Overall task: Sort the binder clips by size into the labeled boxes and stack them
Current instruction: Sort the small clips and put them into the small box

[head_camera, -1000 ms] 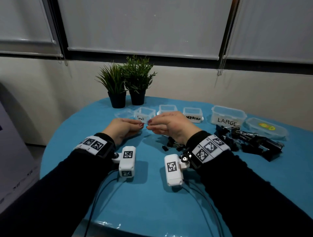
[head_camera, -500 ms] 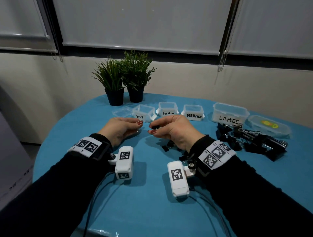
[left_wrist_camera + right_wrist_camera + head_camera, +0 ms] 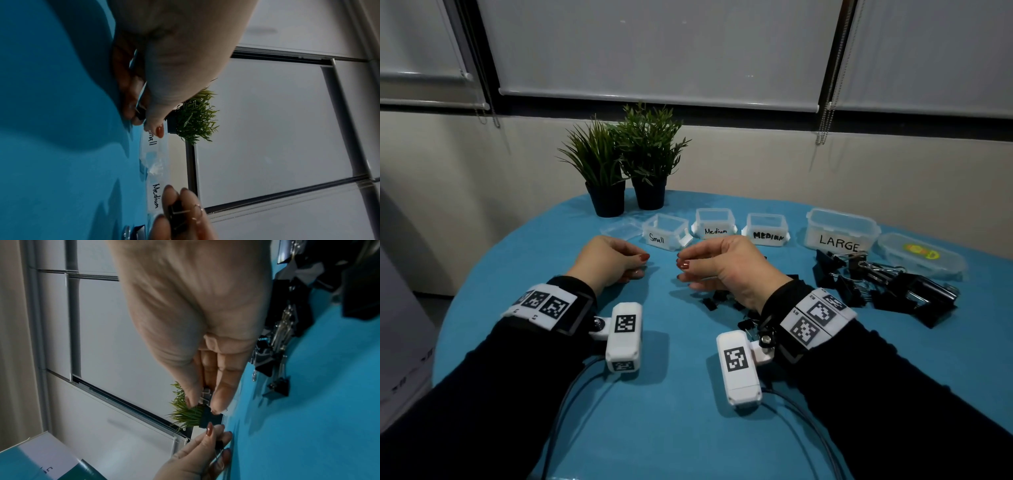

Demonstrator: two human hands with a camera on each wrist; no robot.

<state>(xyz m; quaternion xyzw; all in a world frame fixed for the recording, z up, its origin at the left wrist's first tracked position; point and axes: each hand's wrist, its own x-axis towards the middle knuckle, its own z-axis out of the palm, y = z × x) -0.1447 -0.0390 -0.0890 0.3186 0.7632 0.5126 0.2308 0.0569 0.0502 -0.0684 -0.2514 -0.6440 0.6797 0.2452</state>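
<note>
In the head view my left hand (image 3: 638, 265) and right hand (image 3: 683, 267) hover a little apart in front of the box labelled Small (image 3: 666, 234). The left wrist view has my left thumb and fingers pinching a small black binder clip (image 3: 140, 113). My right hand (image 3: 203, 404) pinches the wire handles of another small black clip (image 3: 211, 417). More small clips (image 3: 717, 301) lie under my right wrist. Two boxes labelled Medium (image 3: 715, 222) and MEDIUM (image 3: 767, 228) and one labelled LARGE (image 3: 840, 233) stand in a row.
A heap of large black clips (image 3: 887, 287) lies at the right, beside a lid with a yellow sticker (image 3: 921, 255). A clear lid (image 3: 619, 228) lies left of the Small box. Two potted plants (image 3: 626, 171) stand behind the boxes on the blue table (image 3: 681, 428).
My fingertips met a second ago; the hands have since drawn apart, each keeping a small clip. The head camera has tipped down a little.
</note>
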